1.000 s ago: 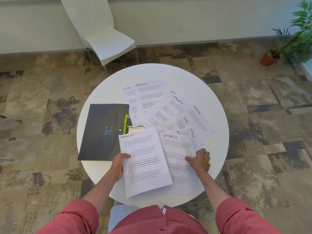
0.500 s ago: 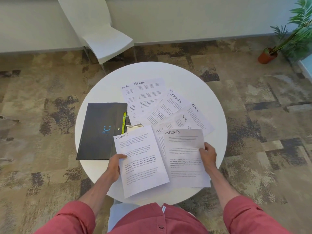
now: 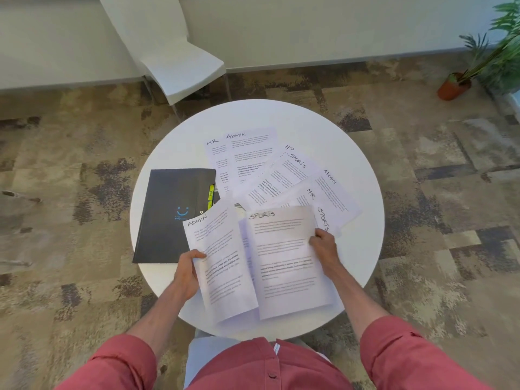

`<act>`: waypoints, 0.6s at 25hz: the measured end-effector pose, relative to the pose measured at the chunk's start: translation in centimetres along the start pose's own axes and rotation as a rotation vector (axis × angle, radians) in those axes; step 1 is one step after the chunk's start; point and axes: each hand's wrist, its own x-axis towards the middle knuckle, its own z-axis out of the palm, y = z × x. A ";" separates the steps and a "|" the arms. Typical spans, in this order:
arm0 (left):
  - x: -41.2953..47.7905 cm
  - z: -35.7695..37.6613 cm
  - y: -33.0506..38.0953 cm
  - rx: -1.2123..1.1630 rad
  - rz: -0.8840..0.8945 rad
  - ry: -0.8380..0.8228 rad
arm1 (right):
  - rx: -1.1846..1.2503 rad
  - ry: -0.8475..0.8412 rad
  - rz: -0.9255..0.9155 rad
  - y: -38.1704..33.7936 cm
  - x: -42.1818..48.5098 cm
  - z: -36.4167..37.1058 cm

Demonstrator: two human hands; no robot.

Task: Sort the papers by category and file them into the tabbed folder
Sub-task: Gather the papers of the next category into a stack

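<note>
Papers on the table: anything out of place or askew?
The loose papers lie fanned and overlapping at skewed angles, with ADMIN, HR and SPORTS mixed together, unsorted. The black folder lies closed beside them. Nothing looks torn or spilled.

A single wide-angle view from the person's head looks steeply down and forward over the round white worktop (image 3: 281,119), close enough that its near edge sits above the red shirt (image 3: 253,367); carpet (image 3: 70,164) and wall (image 3: 337,23) fill the far part.

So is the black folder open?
No, the black folder lies shut on the round table, cover up, with a yellow tab poking out.
</note>
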 end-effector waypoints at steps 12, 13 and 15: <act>1.0 -0.5 -0.2 0.028 -0.040 0.016 | -0.283 0.155 -0.194 -1.3 -1.7 3.4; 1.0 -0.4 -0.2 0.033 -0.040 0.016 | -0.356 0.247 -0.220 -0.9 -1.5 2.3; 1.2 -0.2 -0.3 0.044 -0.046 0.025 | -0.533 0.279 -0.206 0.1 -1.0 0.8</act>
